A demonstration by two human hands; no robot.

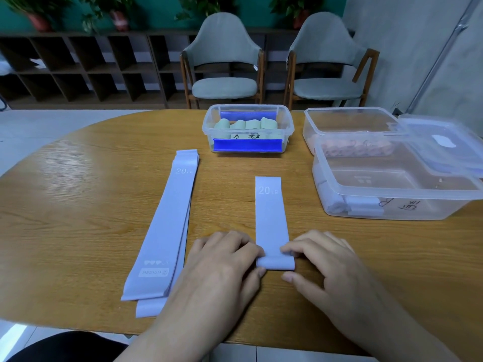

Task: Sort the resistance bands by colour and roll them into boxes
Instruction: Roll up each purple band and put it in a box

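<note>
A lilac resistance band point(271, 218) marked "20 LB" lies lengthwise on the wooden table point(78, 205), its near end turned over into a small roll point(275, 263). My left hand point(224, 257) pinches the roll's left end and my right hand point(324, 257) pinches its right end. A stack of flat lilac bands point(164, 226) lies to the left. A clear box with blue clips point(248, 128) holds rolled green bands. The near right box point(392, 189) holds rolled lilac bands point(332, 197); the box behind it point(347, 124) holds pink ones.
A clear lid point(441, 142) rests across the right-hand boxes. Two grey chairs point(224, 58) stand beyond the table's far edge, with dark shelving and potted plants behind. The table's near edge runs just below my wrists.
</note>
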